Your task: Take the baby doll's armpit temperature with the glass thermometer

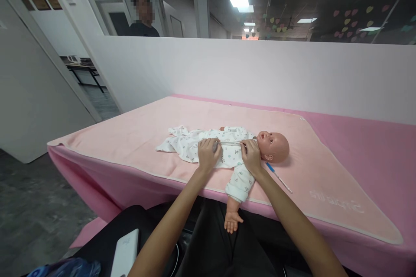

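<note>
A baby doll (274,146) lies on its back with its bare head to the right. It wears a white printed baby outfit (188,145), and one sleeved arm hangs over the near edge of the table. My left hand (209,154) is closed on the front of the outfit at the doll's middle. Up by the doll's neck, my right hand (251,156) pinches the same cloth, and an edge of the fabric runs taut between both hands. Beside my right wrist rests a thin clear stick with a blue end (279,177), perhaps a thermometer.
A peach mat (130,132) covers a pink-draped table (373,151). Behind it stands a low white wall (247,73) with glass above, where a person (144,17) is visible. A white power bank (125,253) lies near my left thigh. An open doorway is at left.
</note>
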The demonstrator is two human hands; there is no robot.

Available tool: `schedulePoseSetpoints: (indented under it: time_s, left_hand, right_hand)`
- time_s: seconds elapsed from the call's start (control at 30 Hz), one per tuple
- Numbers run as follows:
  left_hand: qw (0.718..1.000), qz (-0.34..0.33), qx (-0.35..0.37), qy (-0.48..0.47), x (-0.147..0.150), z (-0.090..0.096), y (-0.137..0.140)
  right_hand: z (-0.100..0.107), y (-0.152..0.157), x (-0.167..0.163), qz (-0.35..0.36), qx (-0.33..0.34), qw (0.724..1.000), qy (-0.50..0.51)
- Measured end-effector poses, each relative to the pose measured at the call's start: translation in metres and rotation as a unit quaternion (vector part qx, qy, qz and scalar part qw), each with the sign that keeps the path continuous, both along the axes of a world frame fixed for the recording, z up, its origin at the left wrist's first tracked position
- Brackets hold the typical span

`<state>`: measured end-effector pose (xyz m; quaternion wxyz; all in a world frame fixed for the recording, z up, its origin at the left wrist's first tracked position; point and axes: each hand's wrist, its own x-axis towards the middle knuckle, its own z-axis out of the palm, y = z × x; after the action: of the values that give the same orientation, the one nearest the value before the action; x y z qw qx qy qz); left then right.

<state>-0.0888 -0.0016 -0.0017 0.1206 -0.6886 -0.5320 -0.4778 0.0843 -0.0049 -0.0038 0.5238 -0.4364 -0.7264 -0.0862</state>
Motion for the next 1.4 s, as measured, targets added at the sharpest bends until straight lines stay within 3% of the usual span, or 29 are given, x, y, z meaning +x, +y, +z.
schedulePoseSetpoints:
  time_s: [0.33, 0.43, 0.5, 0.6, 0.7, 0.8, 1.03, 1.27, 1.33, 1.4]
  left_hand:
    - [0.992, 0.091, 0.016, -0.086, -0.008, 0.005, 0.001]
    - [0.990, 0.083, 0.017, -0.115, -0.008, 0.013, 0.004]
    - [0.993, 0.036, 0.013, -0.112, -0.004, 0.023, 0.007]
    - [0.990, -0.090, -0.034, -0.100, 0.009, 0.039, 0.015]
    - [0.959, -0.236, -0.130, -0.083, 0.024, 0.049, 0.027]
    - [0.930, -0.302, -0.210, -0.025, 0.032, 0.050, 0.038]
    - [0.933, -0.277, -0.203, 0.106, 0.020, 0.041, 0.035]
    - [0.938, -0.200, -0.133, 0.250, 0.027, 0.031, 0.025]
    - [0.939, -0.167, -0.168, 0.251, 0.031, 0.035, 0.027]
    - [0.930, -0.145, -0.249, 0.229, 0.031, 0.043, 0.034]
  right_hand:
    - [0.002, -0.002, -0.001, -0.004, -0.004, 1.000, -0.002]
    - [0.003, -0.003, -0.001, -0.007, -0.001, 1.000, -0.002]
    - [0.004, -0.004, -0.002, -0.008, 0.012, 1.000, 0.000]
    - [0.005, -0.004, -0.002, -0.010, 0.033, 0.999, 0.004]
    - [0.009, -0.007, -0.002, -0.011, 0.039, 0.999, 0.002]
    - [0.015, -0.016, 0.000, -0.011, 0.044, 0.999, -0.006]
    - [0.014, -0.054, 0.032, -0.019, 0.033, 0.999, -0.037]
    - [-0.023, -0.104, 0.087, -0.169, -0.081, 0.981, -0.046]
    - [-0.032, -0.117, 0.099, -0.223, -0.082, 0.969, -0.067]
    - [-0.038, -0.128, 0.106, -0.262, -0.094, 0.956, -0.090]
